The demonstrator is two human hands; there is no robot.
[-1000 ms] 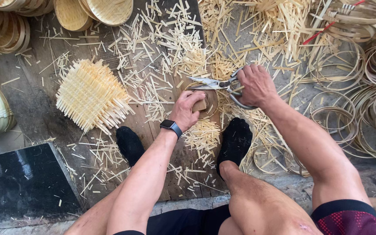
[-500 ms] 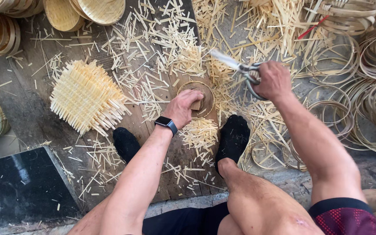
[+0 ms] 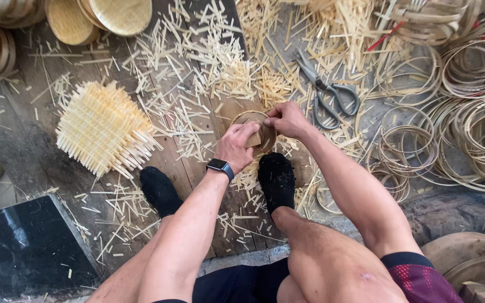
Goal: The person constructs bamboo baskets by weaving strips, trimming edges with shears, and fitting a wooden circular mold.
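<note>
You are at the fitting step: both hands work a small bamboo hoop (image 3: 252, 130) on the plank floor (image 3: 40, 163), just beyond your dark-socked feet (image 3: 276, 177). Your left hand (image 3: 237, 147) is closed over the hoop's near edge, pressing a small wooden block against it. Your right hand (image 3: 287, 119) pinches the far right rim. The scissors (image 3: 326, 90) lie free, just to the right and farther off. Next, I judge, you need steady pressure while seating the rim evenly.
</note>
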